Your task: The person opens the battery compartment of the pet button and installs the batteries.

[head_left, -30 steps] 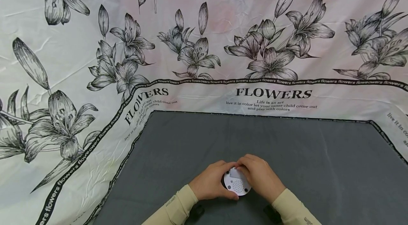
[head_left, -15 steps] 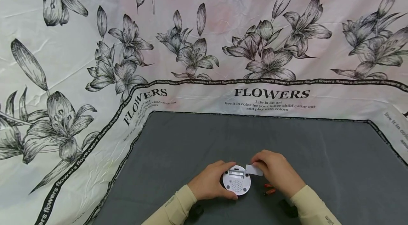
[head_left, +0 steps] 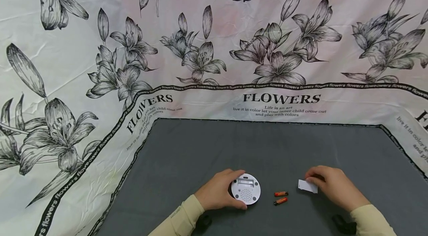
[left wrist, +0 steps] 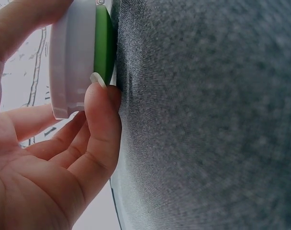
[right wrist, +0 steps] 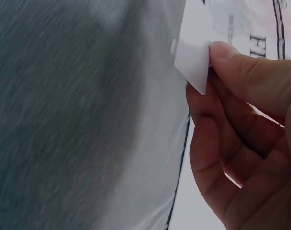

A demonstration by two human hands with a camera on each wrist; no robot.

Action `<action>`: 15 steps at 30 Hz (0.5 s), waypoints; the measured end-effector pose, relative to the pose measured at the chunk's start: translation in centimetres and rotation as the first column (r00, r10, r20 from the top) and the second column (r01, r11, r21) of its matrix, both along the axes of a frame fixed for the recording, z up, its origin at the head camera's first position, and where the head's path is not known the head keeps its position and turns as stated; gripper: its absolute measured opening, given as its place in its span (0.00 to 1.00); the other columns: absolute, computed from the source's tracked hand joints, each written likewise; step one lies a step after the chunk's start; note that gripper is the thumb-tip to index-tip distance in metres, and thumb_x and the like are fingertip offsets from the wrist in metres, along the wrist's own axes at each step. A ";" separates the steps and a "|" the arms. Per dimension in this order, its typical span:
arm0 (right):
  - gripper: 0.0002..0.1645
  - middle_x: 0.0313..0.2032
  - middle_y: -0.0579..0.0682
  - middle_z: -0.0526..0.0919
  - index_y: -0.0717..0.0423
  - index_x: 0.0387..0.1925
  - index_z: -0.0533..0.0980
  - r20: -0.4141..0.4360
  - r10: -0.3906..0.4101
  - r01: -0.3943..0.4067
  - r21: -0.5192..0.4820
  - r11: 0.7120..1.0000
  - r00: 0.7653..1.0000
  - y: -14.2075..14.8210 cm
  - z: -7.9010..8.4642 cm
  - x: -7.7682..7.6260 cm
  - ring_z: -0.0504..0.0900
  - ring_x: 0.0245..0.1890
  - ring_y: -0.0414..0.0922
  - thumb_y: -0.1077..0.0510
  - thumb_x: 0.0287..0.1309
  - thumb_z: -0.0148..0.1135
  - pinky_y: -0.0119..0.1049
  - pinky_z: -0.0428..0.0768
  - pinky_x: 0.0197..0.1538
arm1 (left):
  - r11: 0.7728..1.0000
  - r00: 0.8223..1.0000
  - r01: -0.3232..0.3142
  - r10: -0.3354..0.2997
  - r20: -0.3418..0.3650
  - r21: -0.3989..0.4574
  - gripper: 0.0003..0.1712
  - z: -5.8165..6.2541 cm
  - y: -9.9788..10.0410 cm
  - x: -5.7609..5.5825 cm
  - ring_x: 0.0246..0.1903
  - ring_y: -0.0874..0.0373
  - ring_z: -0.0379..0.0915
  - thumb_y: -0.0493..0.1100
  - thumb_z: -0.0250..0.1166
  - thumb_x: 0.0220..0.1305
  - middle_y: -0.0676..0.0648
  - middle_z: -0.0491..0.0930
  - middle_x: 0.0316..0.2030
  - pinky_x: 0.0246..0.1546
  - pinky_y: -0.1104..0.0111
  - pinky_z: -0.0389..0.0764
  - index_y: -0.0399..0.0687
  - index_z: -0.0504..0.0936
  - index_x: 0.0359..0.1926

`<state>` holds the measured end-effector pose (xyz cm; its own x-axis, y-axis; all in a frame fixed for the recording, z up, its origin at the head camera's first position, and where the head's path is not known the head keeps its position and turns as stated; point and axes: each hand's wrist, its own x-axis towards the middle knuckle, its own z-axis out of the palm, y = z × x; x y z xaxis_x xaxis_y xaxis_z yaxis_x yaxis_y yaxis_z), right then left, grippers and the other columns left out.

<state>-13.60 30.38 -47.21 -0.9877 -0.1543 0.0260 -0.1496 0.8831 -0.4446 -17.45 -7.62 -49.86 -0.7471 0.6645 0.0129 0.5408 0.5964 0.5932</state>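
My left hand (head_left: 217, 190) grips a round white battery-powered button (head_left: 245, 189) by its edge, thumb and fingers on its left side. Its underside faces up, showing speaker holes, small dark feet and an uncovered battery compartment. In the left wrist view, the green face (left wrist: 104, 45) of the button is turned toward the grey cloth. My right hand (head_left: 336, 186), off to the right, pinches a small white battery cover (head_left: 308, 186) between thumb and fingers, low over the cloth. Between the hands lie two orange-and-black batteries, an upper battery (head_left: 281, 194) and a lower battery (head_left: 280, 201).
A grey tablecloth area (head_left: 207, 150) lies under everything, edged by a white border (head_left: 200, 104) with printed lettering. Beyond it spreads flower-patterned cloth (head_left: 220, 57). Dark wrist straps or mounts (head_left: 343, 225) show below the sleeves.
The right hand has lifted the cover off the button and carried it to the right, past the batteries, which now show fully. The left hand keeps its grip on the button.
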 end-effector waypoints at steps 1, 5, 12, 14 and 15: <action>0.03 0.38 0.36 0.85 0.38 0.35 0.84 0.020 -0.005 0.005 0.000 1.000 1.000 0.4 -0.2 0.1 0.79 0.36 0.31 0.48 0.64 0.67 0.32 0.77 0.36 | 1.000 1.000 0.001 -0.001 0.002 0.001 0.57 0.0 0.0 0.0 0.44 0.71 0.70 0.70 0.77 0.46 0.57 0.77 0.53 0.47 0.74 0.75 0.59 0.66 0.75; 0.03 0.40 0.39 0.86 0.38 0.36 0.84 0.111 -0.017 0.017 0.002 1.000 0.994 1.5 -0.6 0.1 0.81 0.39 0.37 0.48 0.63 0.67 0.36 0.78 0.38 | 1.000 1.000 0.001 -0.001 0.009 0.004 0.57 0.0 0.0 0.1 0.44 0.71 0.71 0.70 0.77 0.46 0.57 0.77 0.53 0.47 0.74 0.76 0.58 0.66 0.75; 0.03 0.41 0.41 0.86 0.38 0.37 0.85 0.150 -0.027 0.025 0.012 1.000 0.988 2.5 -1.6 0.0 0.82 0.40 0.40 0.51 0.62 0.68 0.37 0.79 0.38 | 1.000 1.000 -0.011 0.011 0.024 0.000 0.57 0.1 -0.1 0.1 0.44 0.70 0.70 0.70 0.77 0.46 0.57 0.76 0.53 0.47 0.74 0.75 0.60 0.66 0.75; 0.03 0.41 0.41 0.86 0.38 0.37 0.85 0.141 -0.030 0.029 0.009 1.000 0.989 2.6 -1.8 0.0 0.82 0.39 0.40 0.51 0.62 0.68 0.37 0.78 0.38 | 1.000 1.000 -0.010 0.010 0.023 0.000 0.57 0.1 -0.1 0.1 0.44 0.70 0.70 0.70 0.77 0.46 0.57 0.76 0.53 0.46 0.74 0.75 0.60 0.65 0.75; 0.03 0.41 0.41 0.86 0.38 0.37 0.85 0.135 -0.033 0.032 0.008 0.999 0.990 2.7 -1.9 0.0 0.82 0.39 0.40 0.50 0.61 0.68 0.38 0.78 0.38 | 1.000 1.000 -0.010 0.010 0.022 0.000 0.57 0.1 -0.1 0.1 0.44 0.70 0.70 0.70 0.77 0.46 0.57 0.76 0.53 0.46 0.74 0.75 0.60 0.65 0.75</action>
<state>-13.60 33.05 -49.09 -0.9866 -0.1215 -0.1091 -0.0592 0.8890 -0.4540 -17.36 -7.70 -49.78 -0.7535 0.6574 -0.0035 0.5221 0.6017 0.6045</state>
